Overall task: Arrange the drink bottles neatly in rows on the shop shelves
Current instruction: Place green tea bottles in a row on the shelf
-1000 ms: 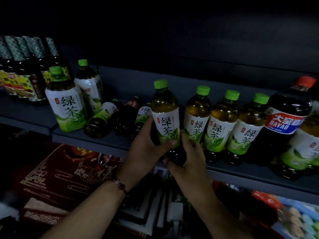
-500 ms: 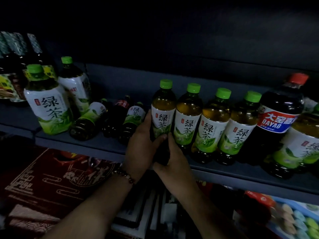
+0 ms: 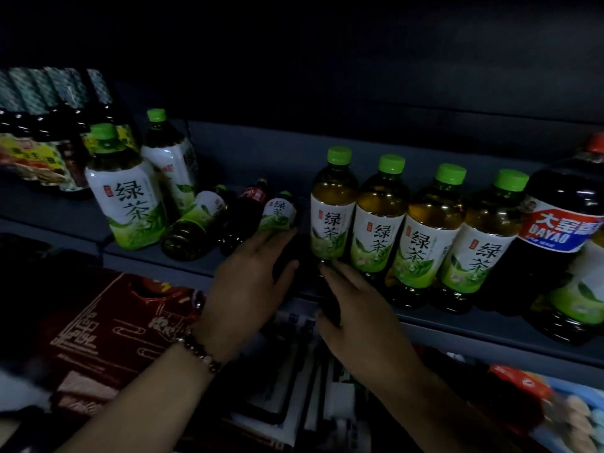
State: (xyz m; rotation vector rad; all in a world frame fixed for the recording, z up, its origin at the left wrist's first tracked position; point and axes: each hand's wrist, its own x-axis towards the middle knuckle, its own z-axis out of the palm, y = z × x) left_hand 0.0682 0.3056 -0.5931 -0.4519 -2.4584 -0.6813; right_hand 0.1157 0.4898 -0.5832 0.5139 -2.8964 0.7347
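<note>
Several small green-tea bottles stand upright in a row on the dark shelf [image 3: 147, 260]; the leftmost of them [image 3: 331, 207] is next to my hands. My right hand [image 3: 356, 308] lies low in front of it, its straight fingertips at the bottle's base and not wrapped round it. To the left, the straight fingers of my left hand [image 3: 251, 276] reach a small green-tea bottle lying on its side [image 3: 277, 212]. A cola bottle [image 3: 245, 217] and another green-tea bottle [image 3: 192, 227] also lie there.
Two large green-tea bottles [image 3: 127, 197] [image 3: 170, 165] stand left of the lying ones, with a pack of dark bottles [image 3: 42, 132] beyond. A large DAYAO bottle [image 3: 555, 240] ends the row at the right. Red boxes [image 3: 108, 338] and snack packs [image 3: 555, 403] fill the shelf below.
Both hands have let go of the leftmost upright green-tea bottle, which now stands against the row. My left hand has moved left toward the lying bottles; my right hand has dropped lower.
</note>
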